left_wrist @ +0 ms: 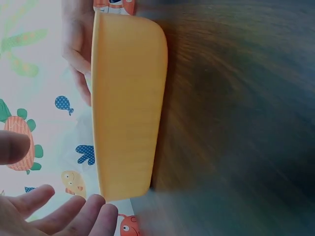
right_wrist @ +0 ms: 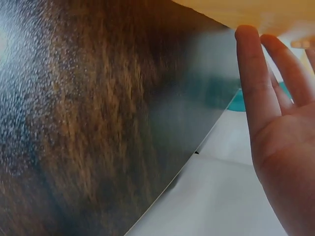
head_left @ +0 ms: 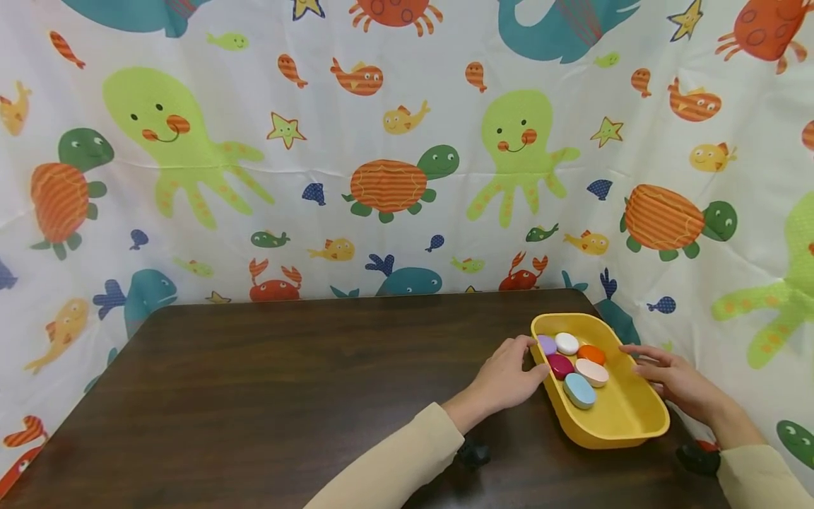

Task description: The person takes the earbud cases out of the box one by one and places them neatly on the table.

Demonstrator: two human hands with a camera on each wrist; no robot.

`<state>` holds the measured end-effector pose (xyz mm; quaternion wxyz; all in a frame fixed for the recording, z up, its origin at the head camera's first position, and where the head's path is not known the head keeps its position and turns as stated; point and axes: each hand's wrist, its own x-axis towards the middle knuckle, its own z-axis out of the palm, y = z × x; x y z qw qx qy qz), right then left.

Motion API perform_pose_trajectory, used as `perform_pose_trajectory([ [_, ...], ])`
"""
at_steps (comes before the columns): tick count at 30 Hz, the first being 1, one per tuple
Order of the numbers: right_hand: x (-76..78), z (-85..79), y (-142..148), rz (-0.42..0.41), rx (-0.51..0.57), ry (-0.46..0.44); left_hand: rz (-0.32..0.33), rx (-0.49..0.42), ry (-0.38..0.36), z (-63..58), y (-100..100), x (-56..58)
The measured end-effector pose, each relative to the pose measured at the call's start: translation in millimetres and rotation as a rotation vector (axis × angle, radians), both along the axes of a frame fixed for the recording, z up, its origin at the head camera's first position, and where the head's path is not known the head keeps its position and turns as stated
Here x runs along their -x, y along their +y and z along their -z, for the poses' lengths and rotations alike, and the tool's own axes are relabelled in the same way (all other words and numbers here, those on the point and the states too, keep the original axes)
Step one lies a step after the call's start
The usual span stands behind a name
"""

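Toward the right of the table stands a yellow plastic tub (head_left: 626, 406), longer than wide with rounded corners. Inside, gathered toward its far left, lie several smooth oval pieces: light blue (head_left: 580, 391), pale pink (head_left: 591, 372), crimson (head_left: 560, 366), orange (head_left: 591, 354), white (head_left: 567, 343) and lilac (head_left: 546, 345). What they are cannot be told. My left hand (head_left: 509, 373) is at the tub's left rim, its thumb and fingers spread apart. On the opposite side, my right hand (head_left: 683, 385) has its fingertips at the right rim; the right wrist view shows those fingers (right_wrist: 257, 73) extended against the wall.
The dark wooden table (head_left: 286, 396) stretches away to the left. A white curtain (head_left: 356, 247) printed with sea animals hangs behind it and along both sides. The tub stands close to the table's right edge. A black device (head_left: 473, 452) sits beneath the left wrist.
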<state>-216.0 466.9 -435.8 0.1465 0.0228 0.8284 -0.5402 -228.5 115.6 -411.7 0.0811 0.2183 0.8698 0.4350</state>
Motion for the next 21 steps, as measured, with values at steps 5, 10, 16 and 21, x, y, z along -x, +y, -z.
perform_pose_trajectory([
  [5,-1.2,2.2,0.4,0.006,0.007,0.003,-0.008,0.030,-0.009,0.0,10.0,2.3],
  [10,-0.3,4.1,1.6,-0.002,0.017,0.006,-0.019,0.050,-0.033,2.3,18.5,6.3],
  [16,-0.6,3.2,0.5,0.011,0.006,0.006,-0.005,0.024,-0.031,8.7,29.5,11.0],
  [21,-1.8,2.6,-0.7,0.014,0.013,0.005,0.004,-0.001,-0.050,16.8,37.3,11.4],
])
